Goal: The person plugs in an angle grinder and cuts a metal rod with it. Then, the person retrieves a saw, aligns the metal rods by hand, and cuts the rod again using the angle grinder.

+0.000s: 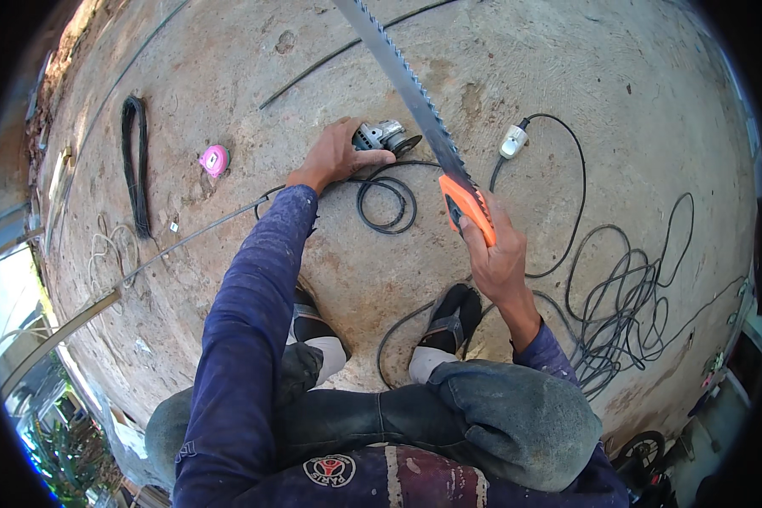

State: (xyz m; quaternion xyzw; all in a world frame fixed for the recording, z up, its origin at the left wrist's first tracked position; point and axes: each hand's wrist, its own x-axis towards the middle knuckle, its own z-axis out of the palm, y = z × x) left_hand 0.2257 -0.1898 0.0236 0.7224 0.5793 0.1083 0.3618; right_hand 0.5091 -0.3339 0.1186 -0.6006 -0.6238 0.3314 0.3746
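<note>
My right hand (pixel 498 254) is closed round the orange handle of a hand saw (pixel 411 89). Its long toothed blade points up and away to the far left, past the top of the picture. On the concrete, my left hand (pixel 337 155) wraps round the body of an angle grinder (pixel 383 134), thumb along its near side. The grinder's dark disc points right, toward the saw; my palm hides much of its body. A black cord (pixel 387 227) lies coiled just below the grinder.
A pink tape measure (pixel 215 160) and a black wire bundle (pixel 133 165) lie to the left. On the right are a white plug connector (pixel 512 141) and a tangled black cable (pixel 622 296). Thin metal rods (pixel 190 237) cross the concrete floor (pixel 254 85). My feet stand close below.
</note>
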